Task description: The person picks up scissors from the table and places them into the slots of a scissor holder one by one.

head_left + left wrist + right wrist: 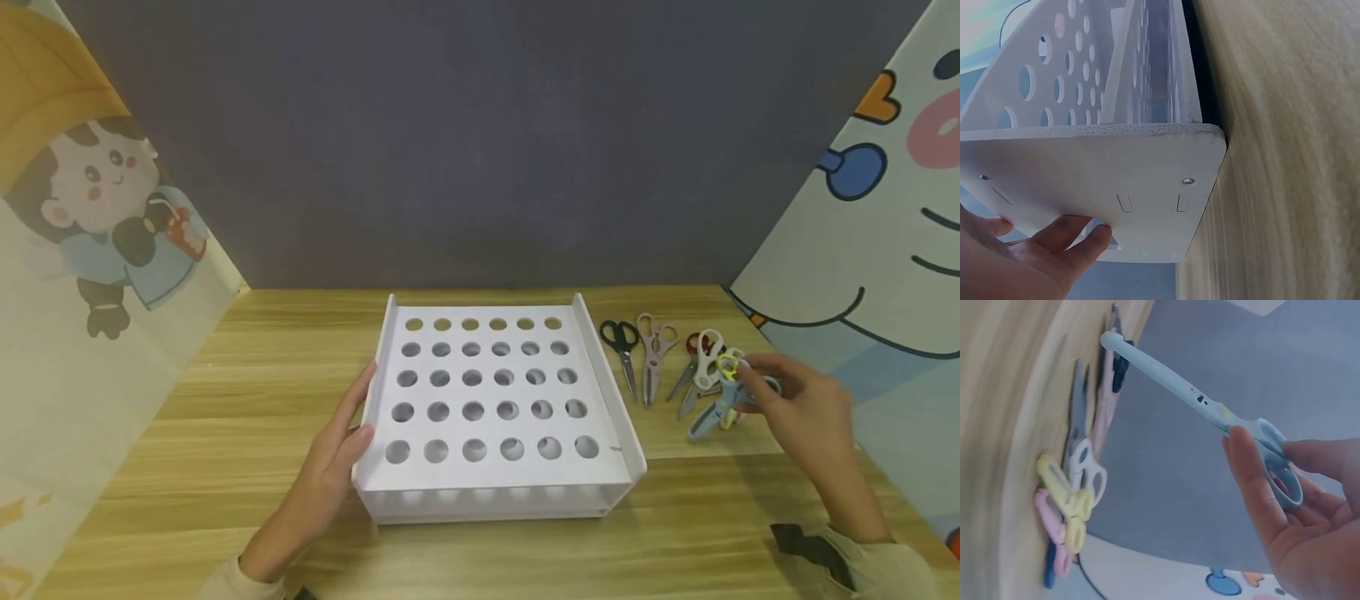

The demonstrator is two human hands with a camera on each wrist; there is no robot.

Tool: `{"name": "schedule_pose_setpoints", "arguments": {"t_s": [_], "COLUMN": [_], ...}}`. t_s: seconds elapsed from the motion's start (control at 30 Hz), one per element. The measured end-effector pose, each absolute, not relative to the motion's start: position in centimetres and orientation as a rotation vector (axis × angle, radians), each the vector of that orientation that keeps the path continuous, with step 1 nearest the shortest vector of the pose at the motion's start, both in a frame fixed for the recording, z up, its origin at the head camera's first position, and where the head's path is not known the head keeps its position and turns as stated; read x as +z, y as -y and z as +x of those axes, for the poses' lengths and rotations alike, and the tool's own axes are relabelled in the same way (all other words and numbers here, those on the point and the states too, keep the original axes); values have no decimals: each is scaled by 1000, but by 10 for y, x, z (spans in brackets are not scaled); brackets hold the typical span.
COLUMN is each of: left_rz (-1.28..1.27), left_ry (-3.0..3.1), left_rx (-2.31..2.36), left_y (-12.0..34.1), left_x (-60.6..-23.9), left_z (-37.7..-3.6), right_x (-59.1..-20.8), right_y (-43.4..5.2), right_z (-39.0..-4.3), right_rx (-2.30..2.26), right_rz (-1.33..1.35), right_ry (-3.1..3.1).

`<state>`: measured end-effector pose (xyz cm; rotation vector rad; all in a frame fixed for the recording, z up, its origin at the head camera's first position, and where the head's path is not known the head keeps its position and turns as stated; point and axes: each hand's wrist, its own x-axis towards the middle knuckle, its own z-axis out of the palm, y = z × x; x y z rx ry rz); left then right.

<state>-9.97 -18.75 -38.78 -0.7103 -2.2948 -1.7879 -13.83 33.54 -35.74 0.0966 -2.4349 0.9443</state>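
A white rack with rows of round holes in its top stands mid-table. My left hand rests against its left side; in the left wrist view, the fingertips touch the side panel at a cutout. To the right of the rack, my right hand pinches light blue scissors by the handles, above other scissors. Their blades are together inside a pale blue cover, seen in the right wrist view. Beneath lie yellow scissors and pink scissors, partly overlapping.
Black-handled scissors, pale pink scissors and white-handled scissors lie right of the rack. Red-handled scissors sit partly behind the white ones. A grey panel rises behind the wooden table, with cartoon-printed walls at both sides.
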Motion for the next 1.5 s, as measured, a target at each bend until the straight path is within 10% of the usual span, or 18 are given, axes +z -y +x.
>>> {"name": "schedule_pose_setpoints", "arguments": {"t_s": [1.5], "left_rz": [-708], "left_ry": [2263], "left_rx": [-1790], "left_y": [188], "left_x": [-393], "left_z": [-100], "right_x": [-278], "right_y": [-229], "right_z": [-170], "right_rx": [1299], "right_rz": [499], "right_ry": [1947]}}
